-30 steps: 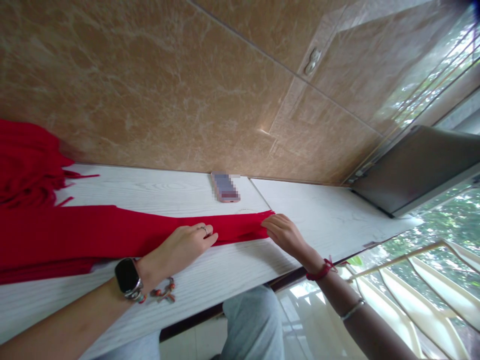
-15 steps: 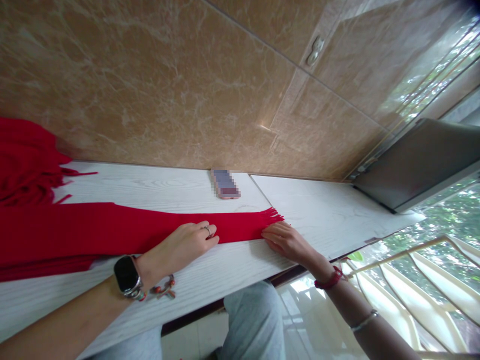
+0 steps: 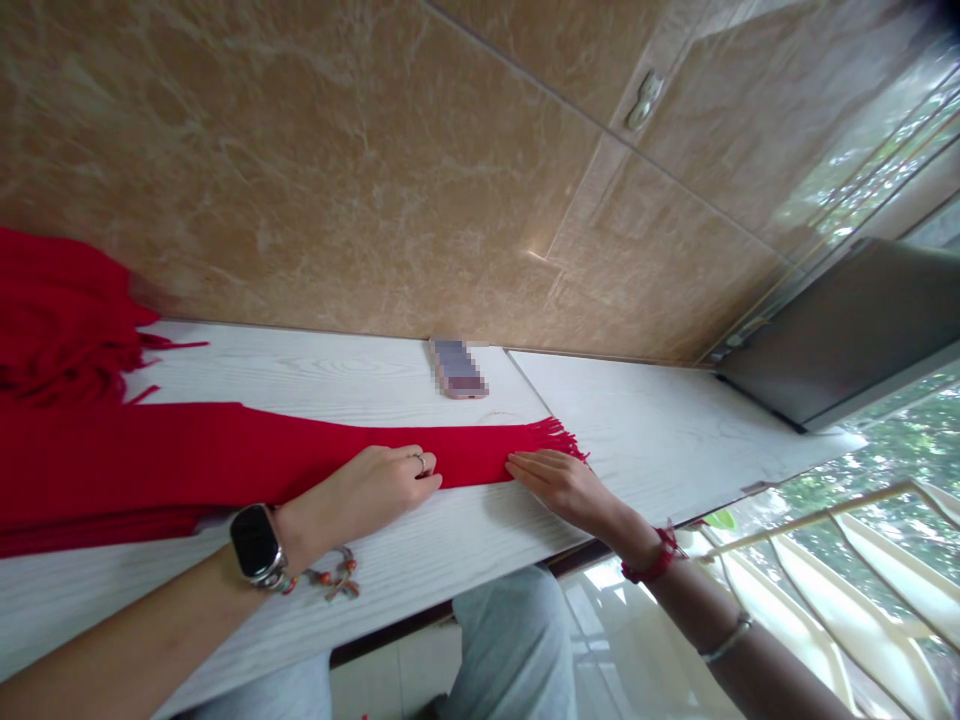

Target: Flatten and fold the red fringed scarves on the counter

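A red fringed scarf [image 3: 472, 456] lies folded in a long narrow strip along the white wood-grain table, its tassels at the right end. My left hand [image 3: 390, 482], with a ring and a smartwatch, is closed on the scarf's near edge, fingers curled. Close to the fringe, my right hand [image 3: 559, 484] lies flat over the scarf, its fingers stretched out and pointing left. The scarf widens toward the left, where folded layers show at its near edge.
A bunched red fringed cloth [image 3: 64, 320] sits at the far left. Behind the strip lies a phone [image 3: 459, 370], its screen blurred. A dark panel [image 3: 877, 330] stands at the table's right end, beside a cream railing [image 3: 862, 560]. A tiled wall [image 3: 337, 180] bounds the back.
My right hand has slid slightly left over the scarf, with its fingers straighter, and more of the fringe shows. My left hand keeps its place. The whole view has shifted a little.
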The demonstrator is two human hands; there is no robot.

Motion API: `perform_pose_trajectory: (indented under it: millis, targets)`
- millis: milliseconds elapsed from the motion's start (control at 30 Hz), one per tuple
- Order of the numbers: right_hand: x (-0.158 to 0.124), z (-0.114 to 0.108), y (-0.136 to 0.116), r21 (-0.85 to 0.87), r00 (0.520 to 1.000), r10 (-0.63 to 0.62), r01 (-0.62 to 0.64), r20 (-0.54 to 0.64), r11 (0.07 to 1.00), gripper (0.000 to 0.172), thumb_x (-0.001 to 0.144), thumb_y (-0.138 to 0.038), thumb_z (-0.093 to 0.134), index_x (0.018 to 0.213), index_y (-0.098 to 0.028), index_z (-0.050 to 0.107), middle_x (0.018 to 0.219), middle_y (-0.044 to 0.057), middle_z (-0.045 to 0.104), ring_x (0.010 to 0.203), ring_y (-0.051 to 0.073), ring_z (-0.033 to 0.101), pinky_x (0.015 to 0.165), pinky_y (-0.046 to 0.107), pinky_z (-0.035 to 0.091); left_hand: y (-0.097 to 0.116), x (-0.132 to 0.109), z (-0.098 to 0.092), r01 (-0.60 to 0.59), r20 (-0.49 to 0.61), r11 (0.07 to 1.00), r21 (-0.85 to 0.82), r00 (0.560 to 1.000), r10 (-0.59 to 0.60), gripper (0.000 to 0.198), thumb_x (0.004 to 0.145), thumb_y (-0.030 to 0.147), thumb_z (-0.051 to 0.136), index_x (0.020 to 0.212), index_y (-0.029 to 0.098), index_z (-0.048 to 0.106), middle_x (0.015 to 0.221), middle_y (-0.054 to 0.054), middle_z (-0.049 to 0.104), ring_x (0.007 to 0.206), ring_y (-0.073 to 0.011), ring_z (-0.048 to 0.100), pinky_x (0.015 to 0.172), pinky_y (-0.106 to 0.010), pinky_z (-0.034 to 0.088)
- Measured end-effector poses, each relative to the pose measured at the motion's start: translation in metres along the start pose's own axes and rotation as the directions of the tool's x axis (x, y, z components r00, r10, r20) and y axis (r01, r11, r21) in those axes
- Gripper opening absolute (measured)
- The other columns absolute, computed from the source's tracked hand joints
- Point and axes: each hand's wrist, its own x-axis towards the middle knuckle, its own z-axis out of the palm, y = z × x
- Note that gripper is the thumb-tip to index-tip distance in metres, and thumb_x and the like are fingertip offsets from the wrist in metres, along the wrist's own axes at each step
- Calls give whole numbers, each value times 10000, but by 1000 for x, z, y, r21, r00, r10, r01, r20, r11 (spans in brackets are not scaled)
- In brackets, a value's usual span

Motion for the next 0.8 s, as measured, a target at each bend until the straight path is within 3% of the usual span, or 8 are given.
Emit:
perform_pose_trajectory:
  millis: [133,267,367,467,533,633,733,800]
  targets:
    - [-11,3,6,76,1000,6,-4,-18,997,303,884,-87,372,1139,-63,534,1070,150,634,998,213,593,814,349,526,6,-1,-3,20,27,1000,-13,999,-20,218,802,68,536,992,166,585,934,-41,620,870,-158,548,687,-246,447]
    - [-22,3,10,117,997,45,-52,65,992,372,890,-89,342,1239,-109,471,1158,137,590,1096,201,533,906,374,477,16,-5,-2,109,91,994,23,990,-110,337,796,9,473,1097,137,555,986,-80,614,892,-181,556,652,-255,457]
    - [-31,3,11,119,990,93,-106,109,987,397,882,-88,343,1262,-124,454,1202,133,560,1123,210,511,938,405,449,15,-11,-7,165,138,986,-27,977,-160,426,773,-16,455,1148,165,541,1055,-90,601,927,-190,561,714,-273,460]
    - [-31,0,6,105,983,150,-161,107,981,375,868,-94,356,1204,-128,520,1156,143,589,1076,236,547,923,455,450,4,-21,-25,203,276,974,-101,946,-168,428,748,-34,445,1095,173,586,1025,-78,619,903,-175,574,769,-264,448]
    - [-18,-6,-3,93,976,206,-212,65,973,338,865,-112,370,1130,-129,579,1086,148,627,1018,252,582,908,488,448,-6,-30,-39,220,352,966,-133,922,-161,425,744,-48,424,1059,170,607,1009,-61,632,897,-154,576,792,-237,437]
    - [22,-13,-24,166,952,305,-298,-21,940,318,869,-144,383,1109,-149,590,1091,130,628,1034,241,573,929,476,432,-22,-44,-52,245,297,965,-97,932,-206,420,773,-35,385,1091,155,582,1113,-62,601,1037,-149,524,907,-237,374]
    - [74,-8,-47,272,945,325,-308,-21,912,341,884,-216,389,1182,-137,534,1175,135,579,1137,243,497,953,463,408,-30,-57,-46,312,164,950,23,936,-311,351,868,103,353,1186,96,502,1280,-128,480,1219,-206,380,1009,-324,283]
    - [102,5,-59,296,950,310,-304,28,906,423,884,-294,409,1253,-93,458,1280,164,482,1227,268,389,980,478,367,-28,-64,-35,369,152,927,68,914,-375,407,910,261,340,1264,78,419,1352,-161,391,1270,-241,311,1019,-374,271]
